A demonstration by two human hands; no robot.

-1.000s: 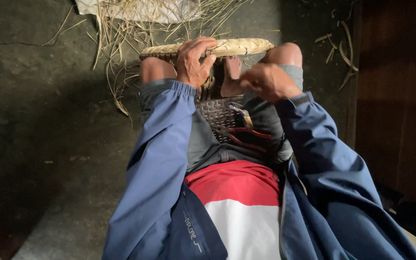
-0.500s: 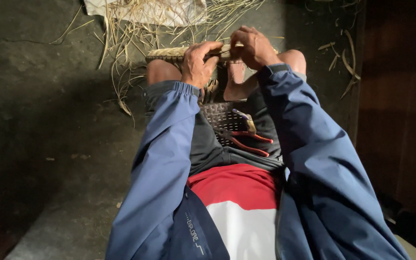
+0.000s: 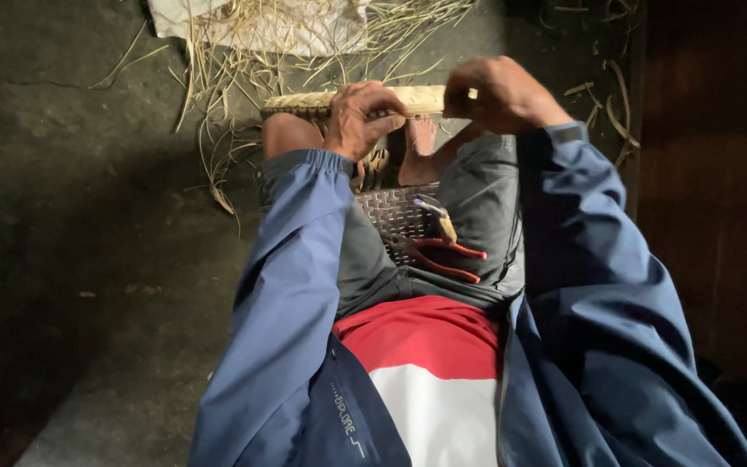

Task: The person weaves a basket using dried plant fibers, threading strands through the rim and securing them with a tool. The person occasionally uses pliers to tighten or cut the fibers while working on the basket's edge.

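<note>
— Fingers of the left hand (image 3: 358, 119) clamp the woven basket rim (image 3: 347, 101) above the knees; red-handled pliers (image 3: 443, 257) lie nearer, in the lap.
— And the right hand (image 3: 499, 93)?
— It has risen onto the rim, pinching a strip. Straw (image 3: 244, 52) lies beyond.

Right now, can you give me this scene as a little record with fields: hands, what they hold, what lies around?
left hand: grips the woven basket rim
right hand: pinches the rim at its right end
lap: red-handled pliers lie on a dark woven seat
floor: loose straw strips and a pale sack
clothing: blue jacket, grey shorts
</note>
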